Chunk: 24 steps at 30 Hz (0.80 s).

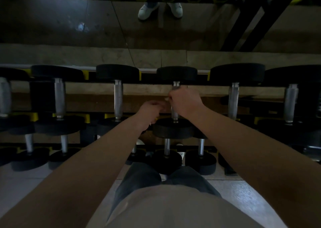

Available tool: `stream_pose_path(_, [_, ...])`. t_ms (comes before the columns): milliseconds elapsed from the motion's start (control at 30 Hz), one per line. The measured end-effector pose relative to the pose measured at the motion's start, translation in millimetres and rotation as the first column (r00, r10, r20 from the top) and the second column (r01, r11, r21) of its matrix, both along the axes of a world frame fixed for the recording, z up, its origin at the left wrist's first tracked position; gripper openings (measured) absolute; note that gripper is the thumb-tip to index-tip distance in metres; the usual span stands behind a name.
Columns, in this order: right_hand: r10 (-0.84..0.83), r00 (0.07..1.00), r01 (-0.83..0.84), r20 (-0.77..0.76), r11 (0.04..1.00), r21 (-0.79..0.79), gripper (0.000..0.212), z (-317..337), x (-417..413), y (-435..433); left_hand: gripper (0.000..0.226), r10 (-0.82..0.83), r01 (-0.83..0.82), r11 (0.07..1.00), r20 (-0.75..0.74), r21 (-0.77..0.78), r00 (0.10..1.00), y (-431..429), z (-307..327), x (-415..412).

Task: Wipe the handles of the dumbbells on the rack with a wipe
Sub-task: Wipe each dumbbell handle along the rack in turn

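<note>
A two-tier rack [205,84] holds black dumbbells with silver handles. My right hand [185,101] grips the handle [175,115] of the middle dumbbell on the upper tier, between its far head [176,74] and near head [173,129]. A pale scrap [166,98] shows at the hand's left edge; in this dim light I cannot tell if it is the wipe. My left hand [150,110] hovers just left of that handle with curled fingers. What it holds, if anything, is hidden.
Neighbouring handles stand left [118,101] and right [233,100] of the gripped one. Smaller dumbbells [167,155] fill the lower tier by my knees. A mirror behind the rack reflects white shoes [160,9] and a dark frame [251,24]. Pale floor tiles lie below.
</note>
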State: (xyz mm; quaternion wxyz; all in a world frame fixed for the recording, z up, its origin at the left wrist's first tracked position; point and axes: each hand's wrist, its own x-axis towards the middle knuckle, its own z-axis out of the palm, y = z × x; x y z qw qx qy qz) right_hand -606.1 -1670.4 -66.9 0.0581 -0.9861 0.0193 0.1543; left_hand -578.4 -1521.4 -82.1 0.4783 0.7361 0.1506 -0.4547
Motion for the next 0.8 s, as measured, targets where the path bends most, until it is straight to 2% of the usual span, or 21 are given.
stream_pose_path(100, [0.115, 0.965, -0.114, -0.236, 0.993, 0.019, 0.018, 0, -16, 13, 0.024, -0.016, 0.016, 1.000, -0.016, 0.011, 1.000, 2, -2, 0])
stream_pose_path(133, [0.113, 0.957, -0.105, -0.267, 0.993, 0.044, 0.019, -2, -20, 15, 0.025, -0.054, 0.054, 0.999, -0.015, 0.009, 0.998, 2, -3, -1])
stream_pose_path(233, [-0.074, 0.974, 0.115, -0.213, 0.976, 0.187, 0.021, -4, -26, 11, 0.025, -0.097, 0.097, 0.995, 0.008, -0.027, 0.995, 1, 0, -3])
stream_pose_path(300, [-0.241, 0.963, 0.266, -0.116, 0.915, 0.303, 0.020, -4, -30, 10, 0.027, -0.119, 0.121, 0.992, 0.072, -0.020, 0.990, -1, -1, -1])
stream_pose_path(367, [-0.336, 0.939, 0.338, -0.072, 0.865, 0.372, 0.018, -4, -34, 11, 0.027, -0.152, 0.155, 0.988, 0.152, -0.012, 0.977, -3, -3, -1])
stream_pose_path(433, [-0.422, 0.901, 0.418, -0.097, 0.786, 0.455, 0.019, -5, -38, 10, 0.027, -0.145, 0.154, 0.987, 0.177, -0.038, 0.973, -5, -8, -1])
stream_pose_path(500, [-0.533, 0.835, 0.516, -0.140, 0.668, 0.536, 0.022, -7, -42, 8, 0.032, -0.129, 0.141, 0.989, 0.189, -0.048, 0.973, -8, -11, -3])
stream_pose_path(567, [-0.598, 0.782, 0.573, -0.176, 0.577, 0.583, 0.023, -8, -45, 6, 0.028, -0.141, 0.146, 0.989, 0.253, 0.000, 0.957, -13, -12, -4])
stream_pose_path(667, [-0.639, 0.740, 0.608, -0.207, 0.505, 0.613, 0.023, -8, -47, 5, 0.015, -0.083, 0.063, 0.995, 0.316, 0.073, 0.945, -25, -13, 0])
stream_pose_path(733, [-0.684, 0.691, 0.645, -0.232, 0.439, 0.625, 0.022, -7, -45, 2, 0.017, -0.017, -0.033, 0.991, 0.361, 0.133, 0.932, -34, -11, 7])
stream_pose_path(800, [-0.718, 0.650, 0.671, -0.249, 0.389, 0.631, 0.022, -5, -46, -2, 0.021, 0.082, -0.117, 0.991, 0.375, 0.071, 0.923, -40, -11, 15])
